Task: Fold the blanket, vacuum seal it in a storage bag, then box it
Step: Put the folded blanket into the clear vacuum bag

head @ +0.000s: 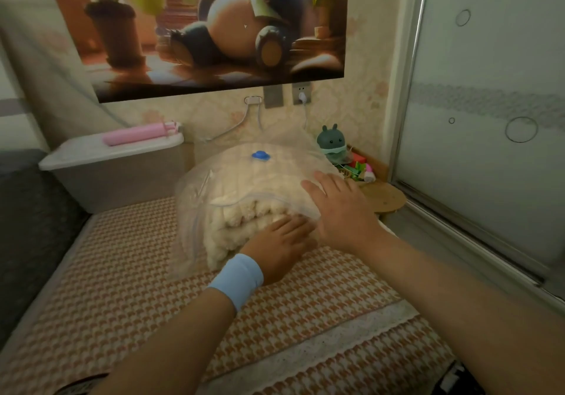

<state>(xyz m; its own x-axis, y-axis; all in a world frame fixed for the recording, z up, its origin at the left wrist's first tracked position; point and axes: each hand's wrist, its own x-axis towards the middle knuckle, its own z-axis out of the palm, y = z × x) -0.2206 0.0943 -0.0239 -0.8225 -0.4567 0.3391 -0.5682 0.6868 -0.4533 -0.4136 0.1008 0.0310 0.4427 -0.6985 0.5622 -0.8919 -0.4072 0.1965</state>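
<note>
Your two bare hands rest on a cream, fluffy folded blanket (235,226) that sits inside a clear plastic vacuum storage bag (192,189). The bundle lies on a bed covered in an orange-and-white houndstooth bed cover (122,272), near its far end, in the middle of the view. Your left hand (284,243), with a light blue wristband (238,280) on its wrist, has its fingers straight and together, pressing against the blanket's near folded edge at the mouth of the bag; it grasps nothing. Your right hand (334,208) lies flat on the top right of the bag, fingers spread and extended, also grasping nothing. A round blue valve (260,155) sits on the bag's upper face, well beyond both hands. To the left of the bundle stands a grey storage box (116,186) with a white lid (85,154), and a pink hand pump (137,134) lies on that lid. To the right, a small teal toy figure (331,144) stands on a round wooden side table (382,197). A large cartoon poster (198,27) hangs on the wall above, and a frosted glass sliding door (489,119) fills the right side.
</note>
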